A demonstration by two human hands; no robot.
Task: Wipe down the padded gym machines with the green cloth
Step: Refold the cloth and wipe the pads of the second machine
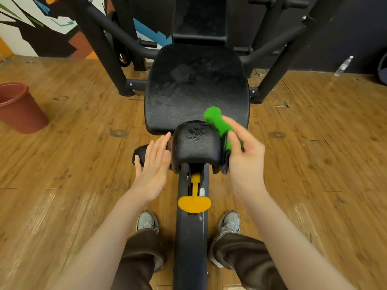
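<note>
Wooden floor runs under a black gym machine, a red bin off to one side and a painted wall behind. Right hand grips the cloth, fingers curled round the bunched green wad, pressing it against the right side of the small front pad; the hand is blurred, so exactly how the fingers lie is hard to tell. Left hand lies with straight fingers against the pad's left side, holding nothing, seemingly bracing it

The step in hand looks like wiping this front pad. Wet specks show on its top, so that face probably still needs a pass. To do it well, I judge the cloth should be spread flatter rather than wadded, drawn over the top and down both sides in overlapping strokes, with the left hand steadying the pad. The seat behind shows dull smears and likely wants wiping too. Keep the cloth off the yellow lever below
</note>
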